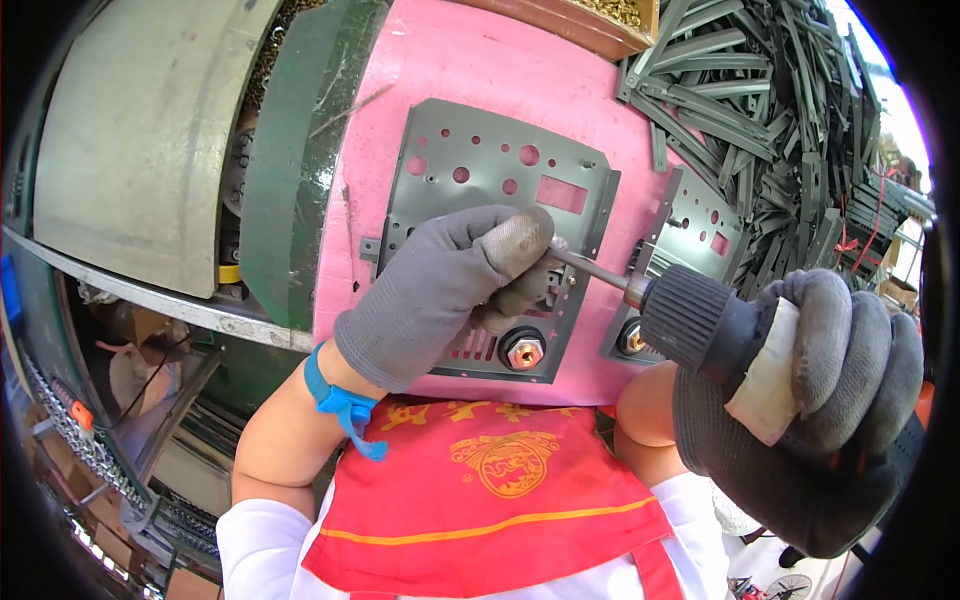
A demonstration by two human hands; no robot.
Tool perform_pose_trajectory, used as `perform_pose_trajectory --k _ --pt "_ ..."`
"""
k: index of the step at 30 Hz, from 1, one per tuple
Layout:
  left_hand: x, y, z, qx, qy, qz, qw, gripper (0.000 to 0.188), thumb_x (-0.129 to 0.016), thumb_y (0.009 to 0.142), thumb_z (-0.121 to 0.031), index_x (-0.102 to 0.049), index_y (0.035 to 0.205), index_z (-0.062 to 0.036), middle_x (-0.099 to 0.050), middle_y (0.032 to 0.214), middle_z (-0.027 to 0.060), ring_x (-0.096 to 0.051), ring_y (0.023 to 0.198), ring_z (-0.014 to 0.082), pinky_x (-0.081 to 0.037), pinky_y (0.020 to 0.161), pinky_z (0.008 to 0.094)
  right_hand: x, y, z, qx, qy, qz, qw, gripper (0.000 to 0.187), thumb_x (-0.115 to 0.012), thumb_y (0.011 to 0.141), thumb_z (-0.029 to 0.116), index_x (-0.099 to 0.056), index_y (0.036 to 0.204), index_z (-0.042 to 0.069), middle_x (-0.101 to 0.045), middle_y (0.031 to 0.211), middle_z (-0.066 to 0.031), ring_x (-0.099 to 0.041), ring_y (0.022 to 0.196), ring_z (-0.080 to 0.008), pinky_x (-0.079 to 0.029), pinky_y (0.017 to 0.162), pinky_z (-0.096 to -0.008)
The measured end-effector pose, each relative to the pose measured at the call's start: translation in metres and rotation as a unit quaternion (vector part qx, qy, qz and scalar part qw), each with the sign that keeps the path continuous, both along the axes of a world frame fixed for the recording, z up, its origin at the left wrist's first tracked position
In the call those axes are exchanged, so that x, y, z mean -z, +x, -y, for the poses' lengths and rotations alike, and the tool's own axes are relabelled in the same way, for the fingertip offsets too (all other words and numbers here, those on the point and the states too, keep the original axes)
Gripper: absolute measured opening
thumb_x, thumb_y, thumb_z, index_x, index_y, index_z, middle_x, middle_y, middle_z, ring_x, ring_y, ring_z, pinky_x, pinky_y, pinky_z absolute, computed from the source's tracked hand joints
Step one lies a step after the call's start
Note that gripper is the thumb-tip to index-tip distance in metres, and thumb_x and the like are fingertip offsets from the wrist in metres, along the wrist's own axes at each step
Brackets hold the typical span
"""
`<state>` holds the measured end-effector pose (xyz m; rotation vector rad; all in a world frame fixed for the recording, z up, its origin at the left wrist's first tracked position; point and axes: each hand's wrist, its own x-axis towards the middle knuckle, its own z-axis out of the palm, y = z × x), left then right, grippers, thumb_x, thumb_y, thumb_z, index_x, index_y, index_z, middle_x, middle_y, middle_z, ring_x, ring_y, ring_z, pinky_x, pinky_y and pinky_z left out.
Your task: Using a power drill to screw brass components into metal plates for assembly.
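Nearest, at 6 o'clock, a red cloth with gold print (pixel 500 490) is worn over the lap. The power screwdriver (pixel 700 325) is gripped by the right hand (pixel 830 400), fingers wrapped tight around it. Its bit is steadied by the left hand (pixel 440 290) — fingers pressed together, pinching the tip against the grey perforated plate (pixel 480 170) on the pink surface (pixel 480 70). A second plate (pixel 700 225) lies at 3 o'clock — grey strips (pixel 760 90) are heaped at 1 o'clock.

- We look down from a head-worn fisheye camera, close above the pink padded tabletop (pixel 480 70).
- Our view faces forward and downward; our forearms enter from the lower edge.
- Straight edges bend toward the dark round rim.
- We have one view only, so nothing is shared.
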<state>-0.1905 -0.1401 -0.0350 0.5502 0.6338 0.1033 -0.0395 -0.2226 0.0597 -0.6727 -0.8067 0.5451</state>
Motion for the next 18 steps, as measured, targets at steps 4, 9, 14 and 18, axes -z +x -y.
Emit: perform_pose_trajectory --k 4,9,14,18 --pt "-0.009 0.001 -0.001 -0.032 -0.136 0.031 0.990 0.048 -0.045 0.099 -0.045 -0.058 0.112 -0.0011 -0.060 0.083 0.0038 -0.043 0.059 0.0071 -0.035 0.053 0.0218 0.005 -0.008 -0.006 0.024 0.028 -0.025 0.999 0.024 -0.069 0.067 0.016 -0.045 0.067 0.016 -0.046 0.057 0.0051 -0.045 0.053 -0.0054 -0.039 0.060 -0.0196" --pt "-0.005 -0.002 0.004 -0.024 -0.143 0.041 0.989 0.049 -0.047 0.097 -0.046 -0.057 0.114 -0.0013 -0.060 0.085 0.0020 -0.046 0.061 0.0054 -0.040 0.054 0.0219 0.005 -0.013 -0.008 0.052 0.066 -0.055 0.995 0.023 -0.068 0.067 0.015 -0.044 0.066 0.016 -0.046 0.057 0.0048 -0.045 0.053 -0.0055 -0.040 0.059 -0.0200" --pt "0.002 -0.004 0.013 -0.048 -0.190 0.070 0.978 0.047 -0.045 0.098 -0.045 -0.057 0.113 -0.0017 -0.061 0.092 0.0068 -0.049 0.065 0.0073 -0.036 0.051 0.0215 0.000 -0.009 -0.004 0.048 0.050 -0.039 0.997 0.023 -0.067 0.068 0.015 -0.044 0.065 0.016 -0.045 0.056 0.0042 -0.044 0.054 -0.0058 -0.039 0.059 -0.0203" --pt "-0.001 -0.003 0.019 -0.075 -0.206 0.119 0.968 0.046 -0.048 0.098 -0.044 -0.056 0.115 -0.0022 -0.057 0.086 0.0022 -0.045 0.064 0.0059 -0.037 0.054 0.0209 -0.005 -0.006 0.004 0.026 -0.001 0.002 1.000 0.024 -0.066 0.069 0.015 -0.043 0.065 0.016 -0.044 0.056 0.0035 -0.042 0.055 -0.0061 -0.038 0.058 -0.0206"
